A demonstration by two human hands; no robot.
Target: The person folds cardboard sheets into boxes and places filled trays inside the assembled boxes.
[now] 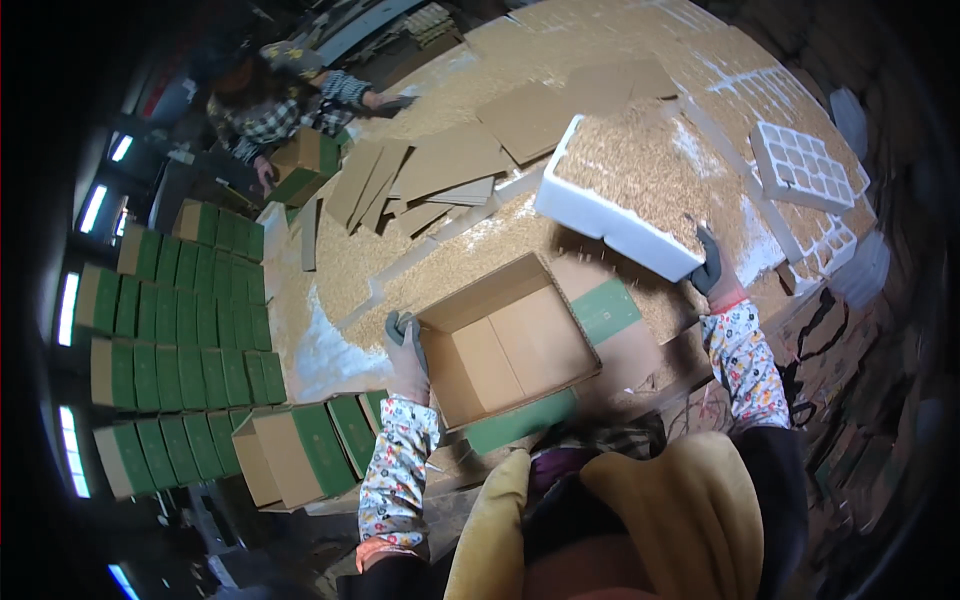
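My left hand (405,350), in a grey-tipped glove, grips the left edge of an open cardboard box (510,345). The box stands at the near side of the table, its bare brown inside facing up and a green flap on the near side. My right hand (711,270), gloved too, holds the near right corner of a white foam tray (615,230). The tray is tilted, and loose tan husk-like bits heap over its top, slightly blurred. It lies beyond the box, to the right. Whether anything sits under the husks cannot be seen.
Loose husks cover the big table (340,355). Flat cardboard sheets (455,160) lie across its middle. A white foam tray with cells (805,165) rests at the right. Stacked green-and-brown boxes (190,300) line the left. A co-worker (285,110) handles a box at the far left.
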